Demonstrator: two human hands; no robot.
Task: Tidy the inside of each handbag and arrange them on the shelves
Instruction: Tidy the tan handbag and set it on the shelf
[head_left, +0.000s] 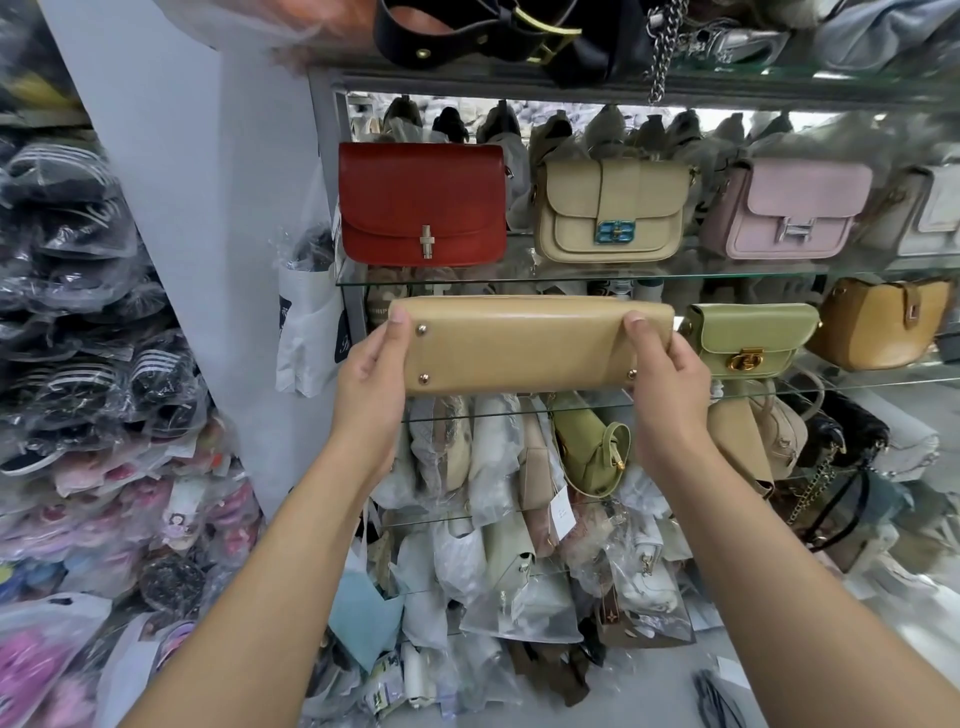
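Person's view, looking down two bare forearms at a glass display unit of handbags. Both hands hold a tan handbag up in the air, long side level, its base turned to the camera w/ four small metal studs, one near each corner. Left hand grips the left end, thumb laid up over the base edge, fingers curled round the far side & out of sight. Right hand grips the right end the same way.

The tan handbag sits in front of the second shelf's left part, just under the front edge of the upper glass shelf; can't tell if it touches any shelf. Just beside its right end, on the lower glass shelf, stands a green bag w/ gold clasp, then a brown bag further right.

On the upper glass shelf, left to right: red bag, beige bag w/ blue clasp, pink bag, all upright, flaps facing out.

Below the hands, lower shelves & floor are packed w/ plastic-wrapped bags. Far left, stacks of wrapped goods against a grey pillar.
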